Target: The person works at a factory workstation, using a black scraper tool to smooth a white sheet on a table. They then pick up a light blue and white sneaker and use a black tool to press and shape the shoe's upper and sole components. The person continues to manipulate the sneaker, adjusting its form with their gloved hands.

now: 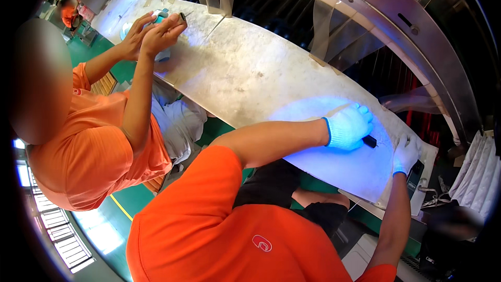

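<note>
My left hand [348,128], in a white knit glove with a blue cuff, is closed around a black torch [369,141] above the table. One dark end of the torch sticks out toward my right hand. Blue-violet light spreads over the pale tabletop [245,81] around the glove. My right hand [406,155], gloved the same way, rests at the right end of the table with its fingers stretched out. Close beside its wrist lies a dark, flat device [415,173]. Anything under the right palm is hidden.
A co-worker in an orange shirt [99,151] sits at my left, hands raised with a small dark object [182,18]. Metal machinery [376,0] with clear strip curtains [323,26] borders the table's far side. White cloth [475,175] hangs right; another person [69,13] is far left.
</note>
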{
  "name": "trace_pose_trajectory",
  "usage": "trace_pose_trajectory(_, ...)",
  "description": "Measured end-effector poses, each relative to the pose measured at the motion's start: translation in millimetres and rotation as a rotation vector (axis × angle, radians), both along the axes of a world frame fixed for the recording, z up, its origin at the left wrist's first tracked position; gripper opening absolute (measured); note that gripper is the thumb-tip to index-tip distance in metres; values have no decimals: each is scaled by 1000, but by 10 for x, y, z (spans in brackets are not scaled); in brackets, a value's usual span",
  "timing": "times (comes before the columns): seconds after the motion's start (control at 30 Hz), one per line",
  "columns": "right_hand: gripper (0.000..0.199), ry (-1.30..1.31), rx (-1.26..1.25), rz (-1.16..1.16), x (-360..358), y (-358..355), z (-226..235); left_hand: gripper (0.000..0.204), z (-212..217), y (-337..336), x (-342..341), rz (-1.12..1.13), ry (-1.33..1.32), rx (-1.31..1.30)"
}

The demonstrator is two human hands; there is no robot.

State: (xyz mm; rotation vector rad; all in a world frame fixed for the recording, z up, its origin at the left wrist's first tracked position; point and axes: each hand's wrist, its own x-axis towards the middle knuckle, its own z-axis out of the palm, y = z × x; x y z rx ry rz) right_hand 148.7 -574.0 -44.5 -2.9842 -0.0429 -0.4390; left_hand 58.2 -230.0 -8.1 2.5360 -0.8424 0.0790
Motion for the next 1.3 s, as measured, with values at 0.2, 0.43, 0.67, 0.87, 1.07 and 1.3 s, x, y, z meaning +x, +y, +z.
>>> trace_pose_trajectory(0.2, 40, -50, -28, 35, -39, -45, 5, 39, 23, -1, -6, -3, -6, -20)
trace_pose_trajectory(0.43, 37, -69, 9, 29, -10, -44, -43, 39, 10, 4, -22, 4, -16, -39)
trace_pose_trajectory(0.67, 36, 79, 17, -62, -162, 148, 169, 31, 34, 38, -22, 6, 7, -173)
trace_pose_trajectory(0.87, 34, -88, 20, 8, -96, 36, 47, 32, 37, -51, -12, 19, -60, -64)
trace_pose_trajectory(1.07, 37, -56, 33, -23, -89, 55, 14, 35, -103, -63, -4, 12, -96, -59)
trace_pose_trajectory(1.3, 34, -101, -46, 9, -78, 39, 5, 35, -73, -51, -32, 1, -63, -45)
